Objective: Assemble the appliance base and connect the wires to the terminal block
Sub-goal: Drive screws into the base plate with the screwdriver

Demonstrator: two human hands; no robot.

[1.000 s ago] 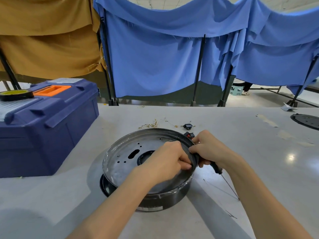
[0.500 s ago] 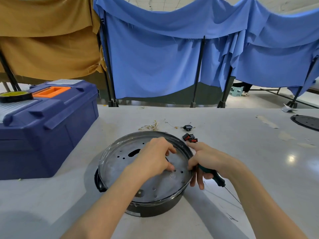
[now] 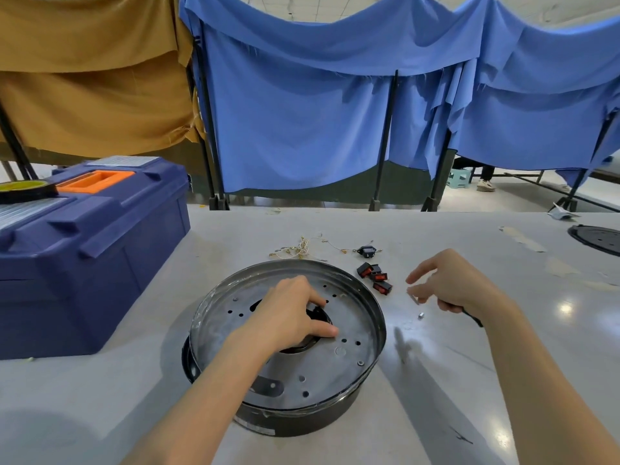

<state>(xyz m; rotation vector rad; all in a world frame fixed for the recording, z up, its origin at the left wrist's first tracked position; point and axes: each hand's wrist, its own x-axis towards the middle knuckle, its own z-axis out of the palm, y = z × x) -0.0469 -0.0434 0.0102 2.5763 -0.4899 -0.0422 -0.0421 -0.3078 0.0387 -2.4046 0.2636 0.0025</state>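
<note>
Appliance base [image 3: 339,367] gripped by curled left hand [image 3: 285,318]; right hand [image 3: 451,286] hovers holding screwdriver [image 3: 472,319].

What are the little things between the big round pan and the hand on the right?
The head view shows black switches with red buttons and a small metal piece on the table between the appliance base and the right hand.

The person's left hand [image 3: 288,318] is resting on the round grey metal base plate [image 3: 352,357], its fingers curling over the rim of the central hole. The right hand [image 3: 449,286] is hovering above the grey table [image 3: 453,380], gripping a dark-handled screwdriver [image 3: 472,319], near three black-and-red rocker switches [image 3: 375,278].
</note>
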